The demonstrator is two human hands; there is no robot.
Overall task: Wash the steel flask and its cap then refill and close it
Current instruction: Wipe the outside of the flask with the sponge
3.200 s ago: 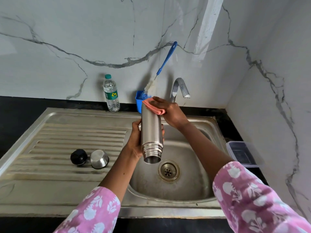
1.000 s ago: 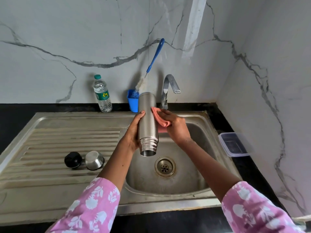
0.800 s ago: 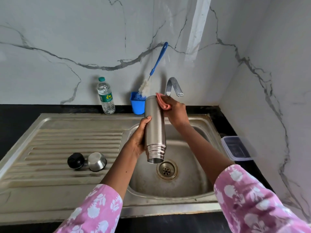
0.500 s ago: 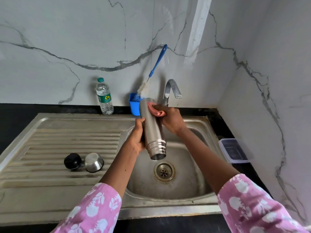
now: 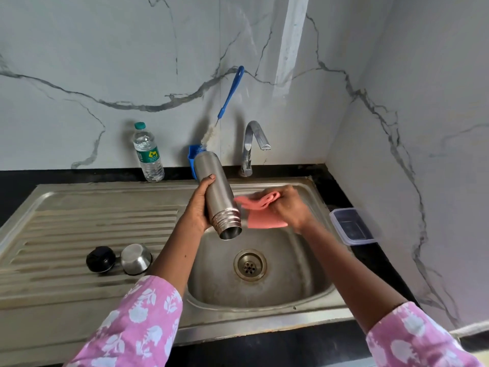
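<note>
Steel flask (image 5: 218, 194): mouth down and tilted, base leaning away toward the wall. It hangs over the sink basin (image 5: 304, 263), above and a little left of the drain (image 5: 250, 264).
Left hand (image 5: 199, 207): wrapped round the flask's lower body just above the ribbed neck. It is the only support I can see.
Right hand (image 5: 288, 207): just right of the left hand, fingers bunched round a pink cloth (image 5: 264, 221) and nothing else.
Cloth contact: its near tip lies at the flask's side; I cannot tell whether it touches.
Black cap (image 5: 100, 259): on the drainboard (image 5: 92, 221), below and left of the left hand, well apart from it.
Steel cup lid (image 5: 135, 258): just right of the black cap, close beside it.
Tap (image 5: 252, 144): beyond both hands; I see no water running.
Risk, slip: I judge a one-hand grip on smooth, possibly wet steel weak. A sideways rub from the cloth could twist the flask free and drop it into the basin.
Risk, knock: the raised base sits near the blue holder (image 5: 191, 157) and bottle brush (image 5: 230, 94) beyond the left hand, so tilting further could topple them.
Risk, cap parts: both are round and rest on a ribbed drainboard. A brush from the left sleeve (image 5: 137, 321) could roll them.
</note>
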